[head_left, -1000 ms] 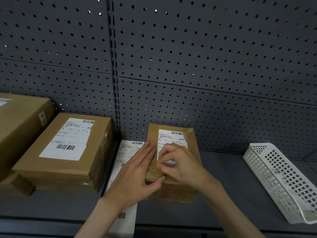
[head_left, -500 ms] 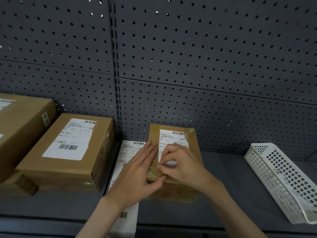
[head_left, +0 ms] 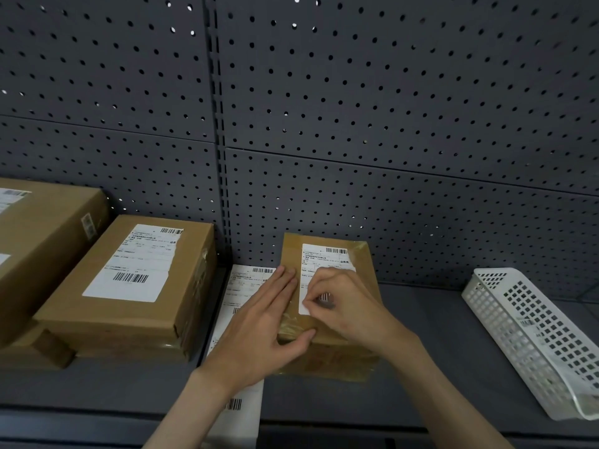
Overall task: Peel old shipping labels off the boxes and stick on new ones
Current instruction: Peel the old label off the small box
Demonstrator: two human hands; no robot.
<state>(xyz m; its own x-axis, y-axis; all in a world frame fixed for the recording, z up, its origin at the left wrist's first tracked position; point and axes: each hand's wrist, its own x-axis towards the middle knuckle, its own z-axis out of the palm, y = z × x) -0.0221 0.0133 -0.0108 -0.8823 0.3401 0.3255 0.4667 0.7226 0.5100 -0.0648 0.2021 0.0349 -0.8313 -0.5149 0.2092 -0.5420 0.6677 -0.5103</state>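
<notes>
Small taped box (head_left: 363,273) lies under both hands on grey shelf (head_left: 431,361). Left hand (head_left: 259,325) flat, fingers straight and together, pressing box's left side, thumb along near edge. Right hand (head_left: 343,306) curled, fingertips pinching near-left corner of white label (head_left: 319,259) on box top. Label sheet (head_left: 243,286) flat beneath left fingers. White basket (head_left: 534,335) well right of right fingers.

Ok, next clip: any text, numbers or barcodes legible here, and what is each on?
Nothing can be quoted: all print is too small or blurred.
Label on the small box: barcode and text lines, unreadable.
Label on the middle box: two barcodes, text unreadable.
Label sheet lying on the shelf: barcodes, text unreadable.
Sticker on the side of the large left box: unreadable.
</notes>
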